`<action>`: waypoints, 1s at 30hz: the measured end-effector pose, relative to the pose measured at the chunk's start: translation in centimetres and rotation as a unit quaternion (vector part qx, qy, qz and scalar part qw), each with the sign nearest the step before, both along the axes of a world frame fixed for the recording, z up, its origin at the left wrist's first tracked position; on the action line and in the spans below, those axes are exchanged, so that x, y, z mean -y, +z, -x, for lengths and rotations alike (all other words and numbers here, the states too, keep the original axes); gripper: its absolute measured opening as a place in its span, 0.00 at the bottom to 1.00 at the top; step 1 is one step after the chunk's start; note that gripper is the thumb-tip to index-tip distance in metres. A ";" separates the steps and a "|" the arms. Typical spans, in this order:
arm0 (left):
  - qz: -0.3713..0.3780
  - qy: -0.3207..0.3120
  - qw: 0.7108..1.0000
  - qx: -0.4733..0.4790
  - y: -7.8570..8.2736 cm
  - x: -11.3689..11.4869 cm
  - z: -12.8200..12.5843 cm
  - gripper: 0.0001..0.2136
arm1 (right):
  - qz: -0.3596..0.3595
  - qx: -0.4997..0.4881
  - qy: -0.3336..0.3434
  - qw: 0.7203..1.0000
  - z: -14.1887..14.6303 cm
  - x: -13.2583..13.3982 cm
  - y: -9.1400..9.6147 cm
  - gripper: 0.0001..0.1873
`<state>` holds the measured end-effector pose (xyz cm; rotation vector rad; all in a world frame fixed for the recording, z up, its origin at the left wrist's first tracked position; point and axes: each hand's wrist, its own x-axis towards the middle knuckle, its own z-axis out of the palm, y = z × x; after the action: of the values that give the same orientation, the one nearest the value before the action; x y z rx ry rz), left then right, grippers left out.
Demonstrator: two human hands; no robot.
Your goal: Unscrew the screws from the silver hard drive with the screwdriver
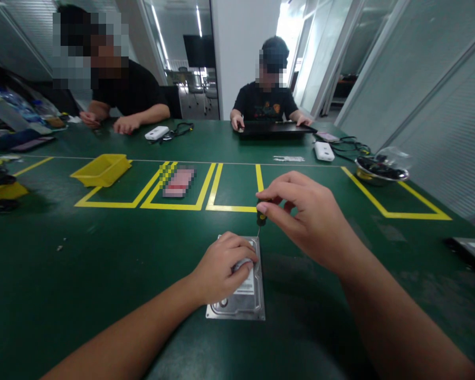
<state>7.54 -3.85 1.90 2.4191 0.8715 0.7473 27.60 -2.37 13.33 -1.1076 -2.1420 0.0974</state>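
One drive [237, 307] on the table [103, 290] — one label [245, 288], unreadable. Your right hand [306, 219] pinches one screwdriver [261, 217] at its far-right corner; your left hand [224, 264] lies on top — grip can't be told.

green table [103, 264] | white pillar [237, 53] | glass partition [431, 74] | light strip [198, 21] | dark screen [198, 51]

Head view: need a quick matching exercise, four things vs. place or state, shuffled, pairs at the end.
Things
1. Screwdriver
2. Hard drive
3. Metal bowl
4. Left hand

Place or state
A. Toward the right of the table, holding dark items
B. Resting on top of the drive
C. Held in the right hand
D. Silver, lying flat

Pairs: 1-C, 2-D, 3-A, 4-B
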 end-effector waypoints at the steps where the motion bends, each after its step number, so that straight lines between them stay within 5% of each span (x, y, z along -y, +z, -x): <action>1: 0.000 0.000 1.000 -0.001 0.0 0.0 0.0 0.09 | -0.001 0.003 -0.002 1.000 0.0 0.0 0.0 0.05; 30: 0.003 0.001 1.000 -0.006 -0.1 0.0 0.0 0.10 | -0.024 0.011 -0.006 1.000 -0.1 0.0 -0.2 0.07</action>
<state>7.57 -3.89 1.81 2.4205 0.8796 0.7312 27.72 -2.38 13.13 -1.0982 -2.1445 0.0273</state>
